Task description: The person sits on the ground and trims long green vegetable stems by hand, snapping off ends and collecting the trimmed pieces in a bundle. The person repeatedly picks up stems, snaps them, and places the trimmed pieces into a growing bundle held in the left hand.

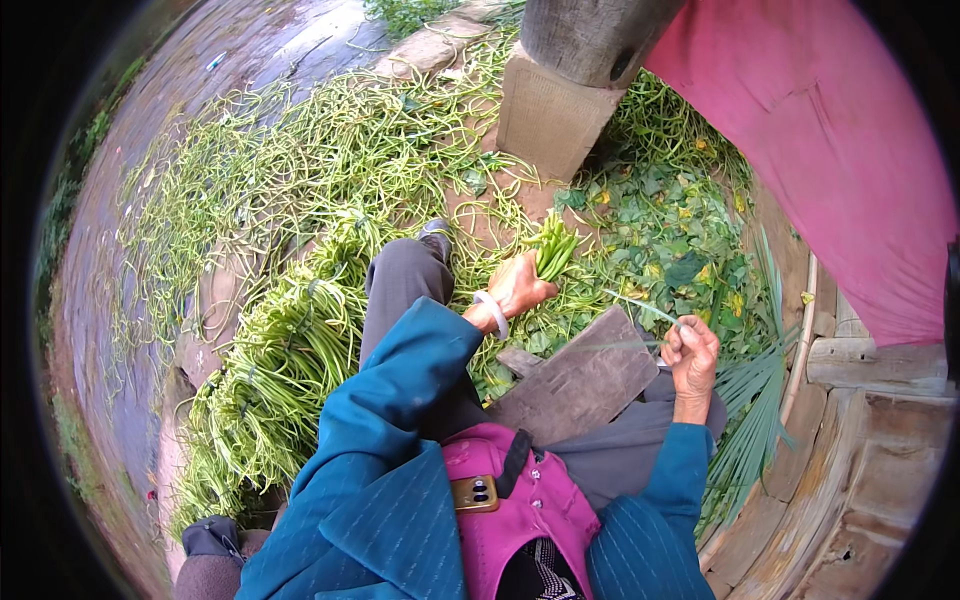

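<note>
My left hand (521, 285), with a pale bangle at the wrist, is closed around a small bunch of green long beans (556, 246). The bean ends point away from me, and the part inside my fist is hidden. Pinched between the fingers of my right hand (691, 352) is a narrow green leaf strip (645, 306). Its far end reaches towards the bunch without plainly touching it. Between my knees, below both hands, lies a worn wooden board (577, 375). A fan-shaped palm leaf (750, 420) rests to the right of my right forearm.
Loose long beans (322, 157) spread over the ground ahead and left. Tied bean bundles (281, 360) are heaped beside my left leg. A wooden post on a stone base (551, 116) stands ahead. Picked leaves (675, 232), a pink cloth (832, 150) and a plank wall (877, 435) are on the right.
</note>
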